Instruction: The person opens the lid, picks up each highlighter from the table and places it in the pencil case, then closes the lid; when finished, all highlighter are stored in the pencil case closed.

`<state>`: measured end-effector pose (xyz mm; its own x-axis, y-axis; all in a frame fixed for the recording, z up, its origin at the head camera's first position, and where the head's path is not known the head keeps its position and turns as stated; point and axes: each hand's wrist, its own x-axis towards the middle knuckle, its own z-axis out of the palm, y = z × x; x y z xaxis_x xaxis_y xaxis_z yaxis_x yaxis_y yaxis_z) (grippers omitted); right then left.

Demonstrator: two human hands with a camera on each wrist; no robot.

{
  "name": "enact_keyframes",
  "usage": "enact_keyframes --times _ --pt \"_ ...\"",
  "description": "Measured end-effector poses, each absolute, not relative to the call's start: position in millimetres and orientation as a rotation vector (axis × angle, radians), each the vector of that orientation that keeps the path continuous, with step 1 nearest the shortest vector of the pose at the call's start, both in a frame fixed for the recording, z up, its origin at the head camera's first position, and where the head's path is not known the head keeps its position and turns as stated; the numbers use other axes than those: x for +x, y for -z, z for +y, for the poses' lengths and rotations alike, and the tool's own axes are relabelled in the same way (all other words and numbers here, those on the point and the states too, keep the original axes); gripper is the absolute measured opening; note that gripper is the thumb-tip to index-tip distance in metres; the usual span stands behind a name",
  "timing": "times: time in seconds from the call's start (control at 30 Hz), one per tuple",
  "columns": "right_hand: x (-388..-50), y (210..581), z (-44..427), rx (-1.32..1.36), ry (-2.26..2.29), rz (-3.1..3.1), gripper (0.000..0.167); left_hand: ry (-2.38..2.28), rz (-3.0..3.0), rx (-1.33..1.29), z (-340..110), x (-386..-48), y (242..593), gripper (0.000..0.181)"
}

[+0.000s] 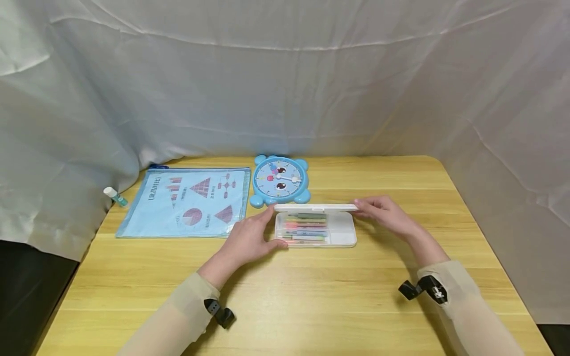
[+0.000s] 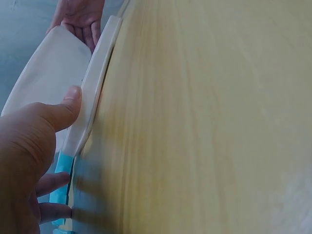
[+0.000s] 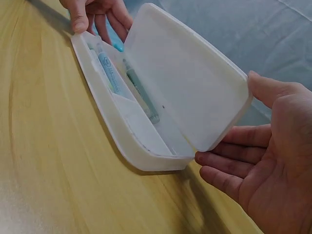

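Observation:
A white plastic pencil case (image 1: 342, 230) lies on the table with its lid (image 3: 190, 78) raised at the back. Several coloured pens (image 1: 305, 228) fill its left part in the head view; the right part shows bare white. My left hand (image 1: 249, 236) grips the case's left end, thumb on the front rim and fingers towards the back. At the other end my right hand (image 1: 386, 213) holds the lid by its right edge. In the right wrist view its thumb touches the lid's outer edge, and the fingers lie near the hinge side.
Behind the case sits a blue toy clock (image 1: 279, 179). A light blue zip folder (image 1: 187, 202) with printed charts lies to the left, and a glue stick (image 1: 116, 196) is at the table's left edge. Grey cloth (image 1: 285, 89) hangs around the wooden table (image 1: 311, 301).

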<state>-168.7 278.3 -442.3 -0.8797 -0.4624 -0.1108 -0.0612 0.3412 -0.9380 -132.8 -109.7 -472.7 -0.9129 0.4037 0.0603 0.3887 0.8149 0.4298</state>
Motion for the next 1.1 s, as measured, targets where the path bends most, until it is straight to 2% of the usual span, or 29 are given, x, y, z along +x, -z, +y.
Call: enact_keyframes --times 0.17,0.37,0.47,0.67,0.87,1.1 --pt "-166.6 445.5 281.7 -0.51 1.502 2.291 0.045 -0.734 2.923 0.64 -112.7 -132.2 469.9 0.107" --pt "-162.8 447.6 284.8 -0.529 1.435 2.355 0.044 -0.884 2.893 0.657 -114.1 -134.2 463.5 0.068" --pt "-161.0 447.5 285.5 -0.513 1.422 2.359 0.045 -0.969 2.882 0.642 -112.7 -135.9 461.7 0.06" --pt "-159.5 448.0 286.2 -0.5 1.403 2.367 0.046 -0.992 2.886 0.604 -110.1 -138.0 460.1 0.069" --pt "-158.2 450.0 286.0 -0.517 1.403 2.358 0.045 -0.959 2.848 0.636 -113.3 -137.2 458.8 0.067" --pt "-153.6 452.4 284.1 -0.526 1.411 2.298 0.058 -0.882 2.786 0.685 -119.2 -136.4 459.8 0.074"
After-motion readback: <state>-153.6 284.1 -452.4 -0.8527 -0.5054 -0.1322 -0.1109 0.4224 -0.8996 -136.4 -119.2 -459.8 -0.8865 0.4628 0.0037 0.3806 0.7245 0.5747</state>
